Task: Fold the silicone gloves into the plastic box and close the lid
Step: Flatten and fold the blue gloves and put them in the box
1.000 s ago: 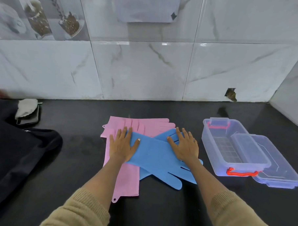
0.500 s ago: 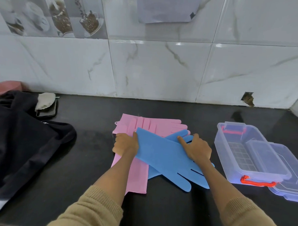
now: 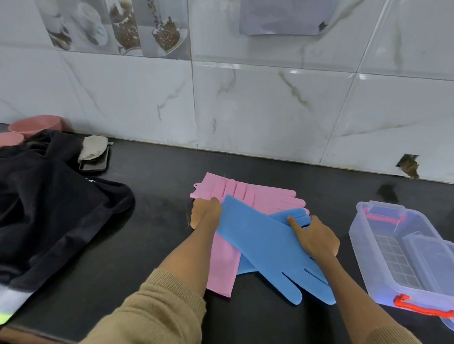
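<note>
Both hands, left (image 3: pixel 205 215) and right (image 3: pixel 315 236), pinch the top blue glove (image 3: pixel 259 241); springy silicone may slip and unfold.

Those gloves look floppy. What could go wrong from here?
The blue gloves lie crossed over the pink gloves, so lifting them with the left hand and right hand might drag the pink ones along. Folded silicone may spring open before reaching the plastic box.
</note>
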The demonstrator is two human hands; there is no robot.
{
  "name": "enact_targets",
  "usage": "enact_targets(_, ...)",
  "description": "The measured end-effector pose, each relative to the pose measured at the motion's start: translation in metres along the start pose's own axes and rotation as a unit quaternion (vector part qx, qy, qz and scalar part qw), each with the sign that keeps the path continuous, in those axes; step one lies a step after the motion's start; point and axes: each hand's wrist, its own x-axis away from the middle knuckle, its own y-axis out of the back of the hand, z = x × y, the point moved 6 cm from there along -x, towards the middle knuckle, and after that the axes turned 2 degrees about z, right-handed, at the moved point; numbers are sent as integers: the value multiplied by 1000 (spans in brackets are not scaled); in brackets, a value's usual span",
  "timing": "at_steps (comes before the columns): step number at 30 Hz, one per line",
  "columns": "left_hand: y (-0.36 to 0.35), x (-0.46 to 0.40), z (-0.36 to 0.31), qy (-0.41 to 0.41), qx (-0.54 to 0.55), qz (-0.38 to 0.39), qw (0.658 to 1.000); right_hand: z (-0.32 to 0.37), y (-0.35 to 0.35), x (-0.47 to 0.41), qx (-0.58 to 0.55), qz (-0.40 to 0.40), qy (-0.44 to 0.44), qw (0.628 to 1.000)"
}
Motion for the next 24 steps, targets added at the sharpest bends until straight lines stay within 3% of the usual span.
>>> enact_targets(11,48,-9,14,-10,-36,-84,996,52,-13,-10,-1,13,54,998)
enact_targets(24,158,-18,77,62,-37,-211,975,177,-55,13,-7,71,179,981)
